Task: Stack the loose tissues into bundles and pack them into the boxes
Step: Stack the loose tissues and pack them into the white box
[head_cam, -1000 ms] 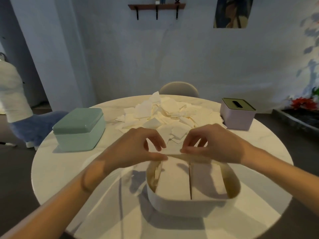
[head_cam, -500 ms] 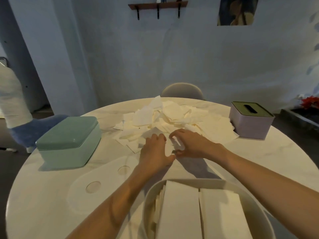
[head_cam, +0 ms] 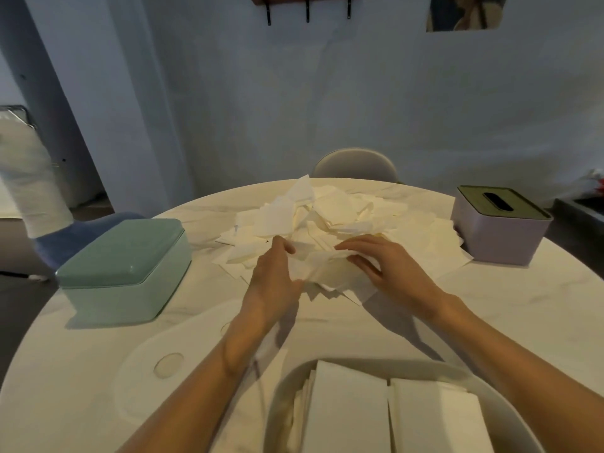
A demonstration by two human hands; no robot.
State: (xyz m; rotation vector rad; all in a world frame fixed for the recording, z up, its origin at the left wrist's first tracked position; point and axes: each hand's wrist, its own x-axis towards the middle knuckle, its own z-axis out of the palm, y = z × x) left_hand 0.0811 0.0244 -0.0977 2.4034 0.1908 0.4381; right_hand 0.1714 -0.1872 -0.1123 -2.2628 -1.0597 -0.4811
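Loose tissues (head_cam: 330, 220) lie heaped mid-worktop. Your left hand (head_cam: 274, 276) and right hand (head_cam: 382, 266) curl round a clump at the heap's near edge, apparently gathering a bundle for the open box (head_cam: 284, 397).

**No readable text**

Nothing in view carries writing that can be read. The green box (head_cam: 125, 256), the lilac box (head_cam: 500, 230) and the picture on the wall (head_cam: 467, 11) show no legible letters, numbers, brand marks or signs.
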